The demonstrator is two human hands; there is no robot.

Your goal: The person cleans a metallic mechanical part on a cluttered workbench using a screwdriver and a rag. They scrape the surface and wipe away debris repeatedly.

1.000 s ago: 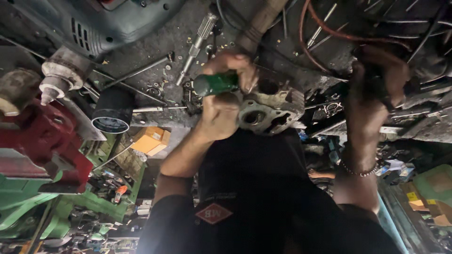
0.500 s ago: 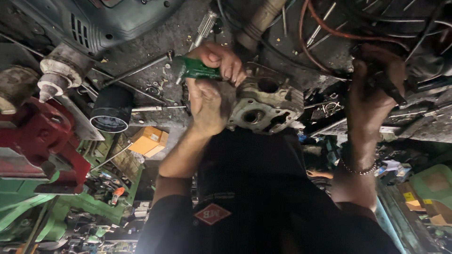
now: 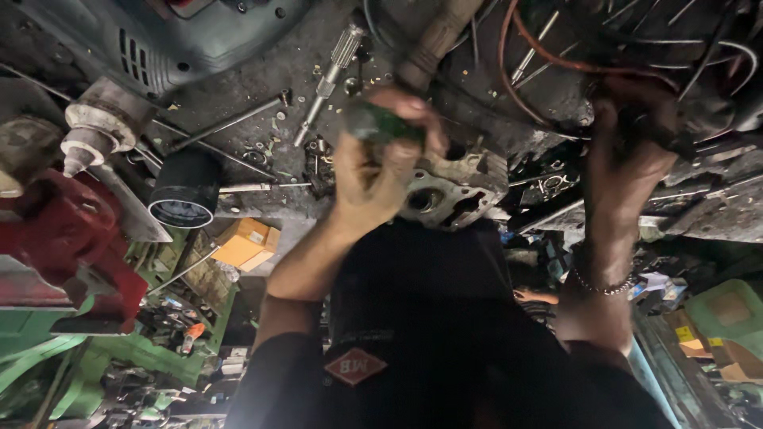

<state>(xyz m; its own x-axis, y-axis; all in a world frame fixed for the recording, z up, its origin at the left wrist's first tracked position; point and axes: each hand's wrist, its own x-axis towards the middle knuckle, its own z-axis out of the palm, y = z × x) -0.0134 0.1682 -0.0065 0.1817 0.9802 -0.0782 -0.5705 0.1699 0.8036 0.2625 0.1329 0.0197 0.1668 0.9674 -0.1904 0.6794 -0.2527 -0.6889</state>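
Note:
My left hand point(image 3: 372, 176) is closed round a green-handled tool point(image 3: 383, 123), blurred by motion, just above a grey cast metal housing point(image 3: 455, 189) that lies at the edge of a dirty workbench point(image 3: 262, 103). The tool's tip is hidden behind my fingers. My right hand point(image 3: 636, 155), with a bracelet on the wrist, reaches to the right and its fingers curl round a dark part among cables; that part is hard to make out. My dark shirt fills the lower middle of the view.
A grey power tool body point(image 3: 183, 40), a black cylinder point(image 3: 186, 192), a knurled chrome handle point(image 3: 338, 59) and loose rods and washers lie on the bench. A red vice point(image 3: 67, 238) stands left, an orange box point(image 3: 246, 242) below, red and white cables point(image 3: 520, 79) at top right.
My left hand has swung the green-handled tool up and left, then back right over the metal housing. My right hand has stayed in place among the cables.

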